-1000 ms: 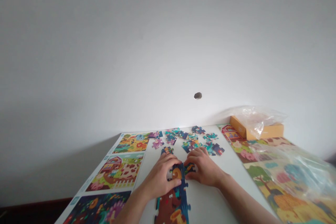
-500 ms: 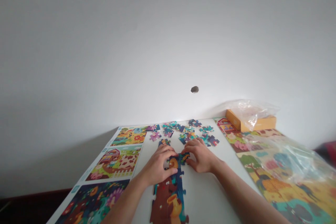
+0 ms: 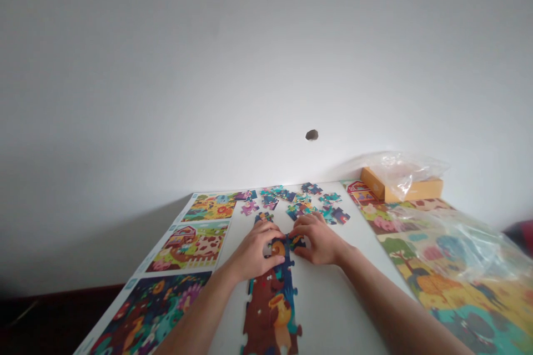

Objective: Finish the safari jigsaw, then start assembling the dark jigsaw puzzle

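A strip of joined jigsaw pieces [image 3: 272, 310] with a brown bear and an orange pot runs up the middle of the white table. My left hand [image 3: 259, 249] rests over its upper end, thumb and fingers gripping the edges around a snail picture. On the strip's right side, my right hand [image 3: 315, 239] pinches a dark puzzle piece [image 3: 297, 242] with an orange pattern. That piece is close against the strip's edge; whether it is locked in I cannot tell. Part of the strip's top is under my left fingers.
Several loose puzzle pieces [image 3: 287, 195] lie at the back near the wall. Printed picture sheets [image 3: 187, 247] line the left side. Assembled puzzles [image 3: 441, 288] cover the right, partly under clear plastic [image 3: 453, 244]. A yellow box [image 3: 412, 189] with a plastic bag stands at the back right.
My head view has tilted slightly, so everything sits a little higher. Both hands keep nearly the same places, with the right-hand piece still at the strip's edge.
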{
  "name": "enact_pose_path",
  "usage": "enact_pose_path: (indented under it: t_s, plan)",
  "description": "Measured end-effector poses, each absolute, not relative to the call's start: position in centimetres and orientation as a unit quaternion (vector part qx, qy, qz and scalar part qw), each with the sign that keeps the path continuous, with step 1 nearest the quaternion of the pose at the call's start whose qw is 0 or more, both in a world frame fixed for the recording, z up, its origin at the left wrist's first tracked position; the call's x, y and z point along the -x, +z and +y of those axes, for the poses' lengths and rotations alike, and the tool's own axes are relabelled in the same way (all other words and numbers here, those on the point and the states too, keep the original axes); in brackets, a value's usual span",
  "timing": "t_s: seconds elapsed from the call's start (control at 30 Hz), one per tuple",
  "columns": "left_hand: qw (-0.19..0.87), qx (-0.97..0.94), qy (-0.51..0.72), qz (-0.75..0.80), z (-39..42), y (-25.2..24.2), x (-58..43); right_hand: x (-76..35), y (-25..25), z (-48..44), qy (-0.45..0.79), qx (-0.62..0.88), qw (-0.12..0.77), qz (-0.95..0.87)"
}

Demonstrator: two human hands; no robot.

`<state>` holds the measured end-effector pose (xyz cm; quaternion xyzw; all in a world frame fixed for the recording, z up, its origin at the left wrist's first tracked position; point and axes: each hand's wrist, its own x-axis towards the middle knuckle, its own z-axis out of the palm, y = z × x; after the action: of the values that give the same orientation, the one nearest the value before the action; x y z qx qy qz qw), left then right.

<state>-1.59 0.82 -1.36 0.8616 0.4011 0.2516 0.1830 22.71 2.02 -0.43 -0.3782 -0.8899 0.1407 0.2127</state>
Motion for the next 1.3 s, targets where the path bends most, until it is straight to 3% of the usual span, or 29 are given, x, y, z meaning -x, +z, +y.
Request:
enact_pose_path:
  t_s: [0.43, 0.63, 0.8, 1.03, 1.13, 1.3]
  plan:
    - [0.179, -0.86, 0.256, 0.403, 0.7, -1.1, 1.4, -22.7, 0.1, 1.9, 0.112, 0.421, 0.218, -0.873]
    - [0.186, -0.86, 0.257, 0.4, 0.8, -1.0, 1.3, -24.1, -0.1, 3.4, 0.034, 0.625, 0.273, -0.73]
    - [0.19, -0.858, 0.26, 0.401, 0.8, -1.0, 1.3, -25.6, -0.9, 4.4, -0.033, 0.73, 0.265, -0.629]
    - [0.191, -0.856, 0.264, 0.401, 0.8, -1.2, 1.4, -24.6, -1.3, 4.0, -0.009, 0.665, 0.233, -0.71]
    - [0.154, -0.85, 0.272, 0.423, 1.1, -1.5, 1.5, -23.7, -1.3, 3.6, 0.019, 0.635, 0.207, -0.744]
    - [-0.014, -0.755, 0.317, 0.574, 2.2, -2.2, 2.2, -23.2, -1.4, 3.3, 0.025, 0.612, 0.213, -0.761]
